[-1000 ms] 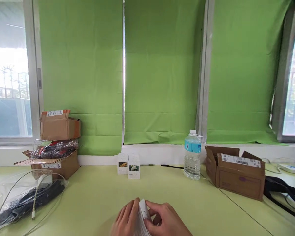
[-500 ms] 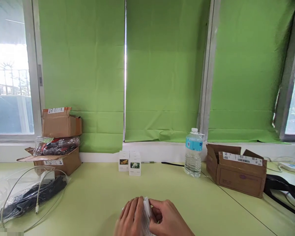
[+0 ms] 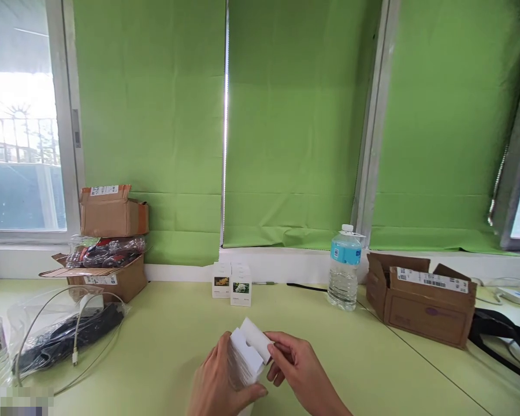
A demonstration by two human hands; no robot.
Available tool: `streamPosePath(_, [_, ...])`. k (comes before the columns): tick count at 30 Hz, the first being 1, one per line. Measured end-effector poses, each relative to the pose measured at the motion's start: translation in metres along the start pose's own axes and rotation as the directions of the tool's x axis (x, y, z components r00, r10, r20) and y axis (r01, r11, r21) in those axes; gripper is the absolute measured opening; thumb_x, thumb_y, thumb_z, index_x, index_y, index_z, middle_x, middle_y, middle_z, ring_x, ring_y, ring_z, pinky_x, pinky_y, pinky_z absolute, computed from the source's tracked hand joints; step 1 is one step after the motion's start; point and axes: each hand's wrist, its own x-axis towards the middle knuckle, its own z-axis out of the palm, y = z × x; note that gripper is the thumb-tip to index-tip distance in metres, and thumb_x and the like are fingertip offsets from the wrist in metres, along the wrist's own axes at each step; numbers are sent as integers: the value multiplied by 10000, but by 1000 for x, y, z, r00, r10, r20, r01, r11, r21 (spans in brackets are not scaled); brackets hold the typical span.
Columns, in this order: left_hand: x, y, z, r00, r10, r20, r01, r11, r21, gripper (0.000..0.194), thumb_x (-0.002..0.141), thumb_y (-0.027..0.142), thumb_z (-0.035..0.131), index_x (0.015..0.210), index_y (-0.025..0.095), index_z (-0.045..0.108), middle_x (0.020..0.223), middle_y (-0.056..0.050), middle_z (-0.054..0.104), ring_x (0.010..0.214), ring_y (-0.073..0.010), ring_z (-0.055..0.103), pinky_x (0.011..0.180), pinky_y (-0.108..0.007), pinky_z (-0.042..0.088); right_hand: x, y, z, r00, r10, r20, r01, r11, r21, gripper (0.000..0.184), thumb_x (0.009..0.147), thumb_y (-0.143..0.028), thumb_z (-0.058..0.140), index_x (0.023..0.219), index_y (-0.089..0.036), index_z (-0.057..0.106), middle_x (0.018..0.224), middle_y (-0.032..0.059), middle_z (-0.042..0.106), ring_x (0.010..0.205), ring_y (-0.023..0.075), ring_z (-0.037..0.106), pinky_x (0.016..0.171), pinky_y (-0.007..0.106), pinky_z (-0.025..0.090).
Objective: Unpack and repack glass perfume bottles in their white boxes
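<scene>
Left hand (image 3: 220,372) grips a white card bundle (image 3: 245,353) at lower centre, above the tabletop (image 3: 164,329); right hand (image 3: 298,370) pinches its upper edge. Two white flower-pictured cartons (image 3: 231,286) stand well ahead, their small print unreadable. The bottom frame edge cuts off both forearms.

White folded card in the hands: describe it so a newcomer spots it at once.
On the pale green table, below two small picture boxes, the left hand holds a plain white folded card. It shows no printing, unlike those boxes.
</scene>
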Motion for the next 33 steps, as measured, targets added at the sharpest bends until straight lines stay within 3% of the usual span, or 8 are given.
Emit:
streamPosePath(4, [2,-9,3,999,47,9,-44,978,-205,582,668,371,681,1192,235,466,989,-37,695,865,-216,646,770,-320,503,3,6,-1,998,-9,-55,7,999,-40,518,860,-574,491,1068,-135,673,692,33,639,474,105,520,394,204,390])
streamPosePath(7, [2,-13,10,997,67,-29,-73,911,-406,551,764,431,607,1249,229,439,1002,-64,694,878,-203,652,830,-338,508,5,8,-5,994,-22,-104,19,1000,-22,506,856,-566,505,1026,-119,671,605,10,597,460,103,497,385,203,371])
streamPosePath(11, [0,-10,12,994,105,-11,-93,821,-563,456,776,410,600,1170,224,466,1084,-86,660,854,-194,669,783,-331,528,8,13,-9,982,-6,-187,9,1000,17,449,847,-536,533,997,-126,638,610,4,602,441,99,488,371,204,353])
streamPosePath(17, [-1,-8,4,988,123,89,-59,851,-521,322,729,308,642,1022,210,552,959,-62,692,817,-184,638,696,-284,514,11,20,-10,978,6,-207,-8,1000,-11,392,828,-510,554,1019,-168,570,808,32,657,470,105,540,363,204,362])
streamPosePath(23, [2,-11,0,972,131,198,-12,859,-512,476,660,233,666,1126,214,572,961,-38,702,822,-164,617,673,-245,492,8,17,-6,982,-23,-187,6,996,-90,322,844,-472,542,997,-189,536,816,17,643,512,104,502,398,201,361])
streamPosePath(28, [1,-11,-1,965,162,206,-47,881,-470,524,638,195,686,1152,224,589,930,-25,720,809,-172,627,709,-262,492,7,12,-8,965,-104,-240,39,965,-261,255,852,-448,549,833,-194,567,792,4,606,576,115,497,500,226,385])
streamPosePath(31, [1,-16,3,978,145,150,-74,914,-399,550,646,207,698,1186,241,599,932,-27,726,825,-186,628,747,-282,499,5,7,-9,948,-190,-256,81,921,-381,296,850,-459,558,748,-186,611,686,-7,545,618,135,465,577,248,379])
streamPosePath(33, [2,-20,7,989,121,88,-83,933,-350,532,678,246,693,1202,255,601,946,-30,726,834,-194,625,775,-304,502,3,3,-9,954,-199,-223,109,926,-361,362,880,-487,507,752,-175,640,666,-4,531,616,136,440,578,252,361])
